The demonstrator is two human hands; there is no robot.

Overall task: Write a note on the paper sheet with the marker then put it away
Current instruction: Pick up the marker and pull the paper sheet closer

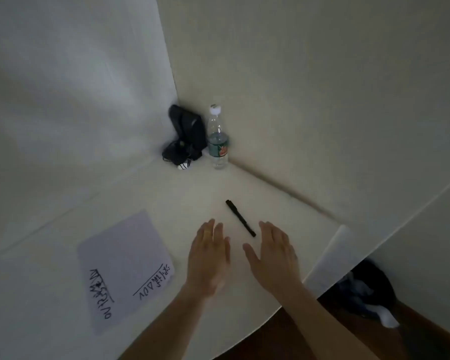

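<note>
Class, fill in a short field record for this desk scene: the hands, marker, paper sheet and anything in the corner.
left hand: open, flat, empty
right hand: open, empty, beside the marker
marker: lying on the table, capped, unheld
paper sheet: left of the hands, already written on
corner: water bottle upright, black bag beside it
</note>
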